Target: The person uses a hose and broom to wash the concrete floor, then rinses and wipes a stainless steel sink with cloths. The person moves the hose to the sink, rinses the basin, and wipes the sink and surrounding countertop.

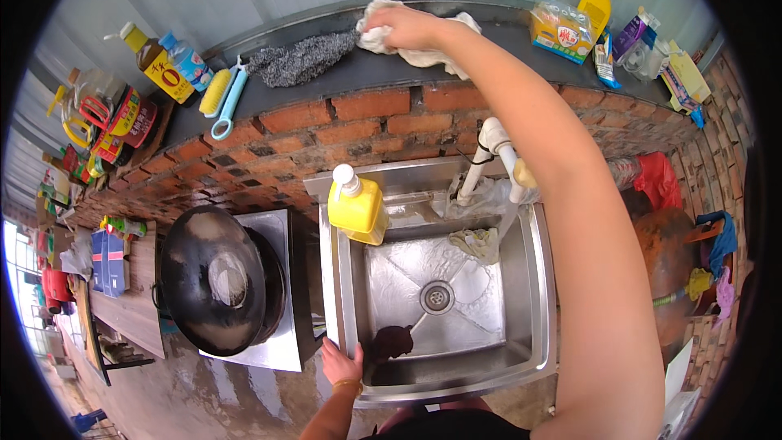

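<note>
My right hand (406, 25) is closed on a crumpled white cloth (431, 59) lying on the dark ledge above the brick wall. Left of it, a grey mesh cloth (302, 60) lies close by. My left hand (342, 362) rests on the left rim of the stainless steel sink (544, 318), fingers over the edge; it holds no loose object. In the sink's upper right corner lies a wet, pale cloth (476, 243), beside the stream from the white pipe tap (495, 140). A yellow pump bottle (356, 208) stands at the sink's upper left corner.
A black wok (214, 281) sits on the stove left of the sink. Along the ledge are a yellow brush (215, 93), a blue-handled tool (232, 104), sauce bottles (162, 70), a packaged yellow box (562, 33) and a yellow bottle (595, 6). A red bag (657, 180) is at the right.
</note>
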The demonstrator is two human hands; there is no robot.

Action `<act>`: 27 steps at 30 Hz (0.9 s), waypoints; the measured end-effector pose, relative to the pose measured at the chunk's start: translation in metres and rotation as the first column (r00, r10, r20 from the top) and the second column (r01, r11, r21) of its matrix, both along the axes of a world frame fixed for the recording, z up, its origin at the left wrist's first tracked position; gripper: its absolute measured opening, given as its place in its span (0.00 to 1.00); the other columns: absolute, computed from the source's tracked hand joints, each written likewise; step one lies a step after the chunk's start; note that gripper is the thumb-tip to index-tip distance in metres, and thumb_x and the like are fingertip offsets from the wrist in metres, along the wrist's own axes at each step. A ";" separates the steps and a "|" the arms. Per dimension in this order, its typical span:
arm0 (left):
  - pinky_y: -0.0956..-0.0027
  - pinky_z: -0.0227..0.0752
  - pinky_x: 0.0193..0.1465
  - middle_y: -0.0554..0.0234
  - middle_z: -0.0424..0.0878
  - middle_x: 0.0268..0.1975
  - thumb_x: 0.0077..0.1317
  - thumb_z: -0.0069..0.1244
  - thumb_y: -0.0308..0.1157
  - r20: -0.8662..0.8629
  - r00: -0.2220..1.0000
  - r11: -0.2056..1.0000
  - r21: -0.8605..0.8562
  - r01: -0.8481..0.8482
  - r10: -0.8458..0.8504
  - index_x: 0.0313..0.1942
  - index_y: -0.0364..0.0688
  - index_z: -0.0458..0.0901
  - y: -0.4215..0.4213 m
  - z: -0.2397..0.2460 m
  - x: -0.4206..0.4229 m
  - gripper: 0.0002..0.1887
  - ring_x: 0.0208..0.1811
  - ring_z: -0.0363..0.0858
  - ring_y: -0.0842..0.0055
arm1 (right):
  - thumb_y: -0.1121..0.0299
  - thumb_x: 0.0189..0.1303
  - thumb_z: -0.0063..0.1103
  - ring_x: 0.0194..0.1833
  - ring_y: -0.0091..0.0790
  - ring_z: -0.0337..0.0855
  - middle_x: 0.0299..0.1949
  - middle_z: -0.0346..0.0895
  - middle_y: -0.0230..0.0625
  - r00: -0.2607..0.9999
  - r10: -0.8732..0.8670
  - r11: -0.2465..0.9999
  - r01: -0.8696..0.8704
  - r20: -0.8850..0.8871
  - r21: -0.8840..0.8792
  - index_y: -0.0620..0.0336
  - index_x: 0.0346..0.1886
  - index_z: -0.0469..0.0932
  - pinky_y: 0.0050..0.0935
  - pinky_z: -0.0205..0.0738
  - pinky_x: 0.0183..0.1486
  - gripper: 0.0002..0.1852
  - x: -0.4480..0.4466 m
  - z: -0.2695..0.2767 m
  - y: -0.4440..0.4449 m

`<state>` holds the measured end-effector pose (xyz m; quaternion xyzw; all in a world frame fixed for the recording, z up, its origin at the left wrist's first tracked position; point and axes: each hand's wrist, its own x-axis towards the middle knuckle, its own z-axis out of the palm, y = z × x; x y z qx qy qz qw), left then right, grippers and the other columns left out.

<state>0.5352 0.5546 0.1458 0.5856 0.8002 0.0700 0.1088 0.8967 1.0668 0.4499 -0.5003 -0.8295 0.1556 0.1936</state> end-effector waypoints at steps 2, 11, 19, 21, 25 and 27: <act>0.51 0.73 0.50 0.42 0.74 0.49 0.54 0.59 0.54 0.011 1.000 1.000 -0.011 0.001 -0.001 0.64 0.27 0.60 0.001 0.000 -0.002 0.47 0.48 0.76 0.48 | 0.82 0.45 0.54 0.57 0.37 0.73 0.59 0.73 0.38 0.971 0.051 0.986 -0.087 -0.234 -0.146 0.51 0.58 0.78 0.33 0.70 0.60 0.31 0.032 0.005 -0.011; 0.50 0.73 0.49 0.42 0.74 0.51 0.56 0.58 0.52 0.074 0.997 0.999 -0.036 -0.024 0.027 0.63 0.28 0.61 -0.001 0.001 -0.007 0.45 0.51 0.76 0.48 | 0.78 0.41 0.58 0.60 0.42 0.74 0.57 0.76 0.38 0.961 0.038 0.999 -0.045 -0.275 -0.017 0.56 0.48 0.82 0.34 0.66 0.63 0.24 -0.009 -0.009 -0.030; 0.51 0.74 0.49 0.43 0.74 0.50 0.55 0.58 0.55 0.068 0.998 1.000 -0.006 -0.008 0.008 0.63 0.28 0.61 0.000 0.002 -0.007 0.46 0.51 0.75 0.49 | 0.85 0.32 0.50 0.59 0.41 0.74 0.51 0.78 0.39 0.962 0.050 0.991 -0.081 -0.270 -0.108 0.62 0.45 0.82 0.34 0.64 0.66 0.28 0.054 0.013 -0.111; 0.51 0.74 0.48 0.43 0.74 0.50 0.55 0.58 0.55 0.070 0.997 1.000 0.009 -0.008 0.008 0.63 0.28 0.61 -0.001 0.003 -0.007 0.46 0.51 0.75 0.49 | 0.82 0.35 0.54 0.60 0.41 0.74 0.54 0.78 0.40 0.830 -0.358 0.930 0.360 -0.428 -0.078 0.59 0.51 0.81 0.31 0.67 0.63 0.31 0.081 0.026 -0.119; 0.51 0.74 0.47 0.44 0.73 0.49 0.55 0.57 0.56 0.071 0.997 1.000 -0.017 -0.011 0.012 0.63 0.28 0.61 -0.001 0.004 -0.008 0.47 0.50 0.76 0.51 | 0.66 0.52 0.55 0.53 0.42 0.81 0.52 0.80 0.49 0.667 -0.745 0.666 0.745 0.002 -0.043 0.68 0.53 0.79 0.35 0.73 0.57 0.24 0.089 0.014 -0.075; 0.51 0.74 0.48 0.44 0.73 0.49 0.56 0.58 0.53 0.053 0.998 0.999 -0.043 -0.022 0.024 0.63 0.27 0.61 -0.001 0.002 -0.008 0.45 0.50 0.75 0.50 | 0.61 0.52 0.51 0.56 0.48 0.80 0.53 0.79 0.54 0.546 -0.820 0.566 0.818 0.174 0.102 0.67 0.51 0.81 0.40 0.71 0.61 0.25 0.070 -0.006 -0.035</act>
